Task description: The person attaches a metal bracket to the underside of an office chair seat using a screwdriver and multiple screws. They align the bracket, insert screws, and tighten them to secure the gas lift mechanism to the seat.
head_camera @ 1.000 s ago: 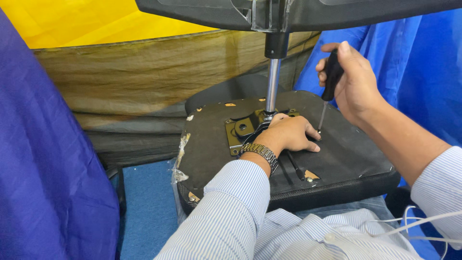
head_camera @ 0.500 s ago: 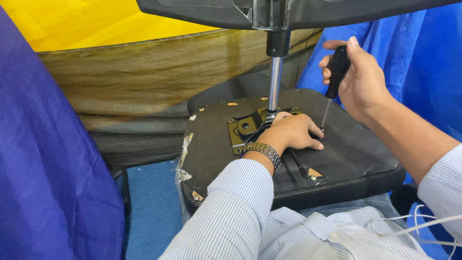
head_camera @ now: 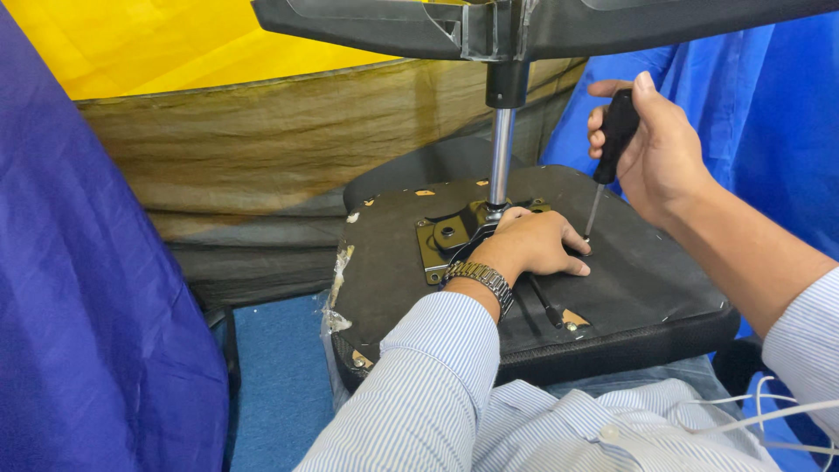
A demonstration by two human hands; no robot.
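While gripped upright, black-handled screwdriver (head_camera: 612, 140)

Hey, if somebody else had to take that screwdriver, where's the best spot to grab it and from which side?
Probably the black handle of the screwdriver, from above. It stands nearly upright with its tip down on the seat base, so the thin shaft offers little grip, and the left hand crowds the tip. The right hand wraps that handle.

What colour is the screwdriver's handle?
Black; the screwdriver shows in the head view, held in the right hand.
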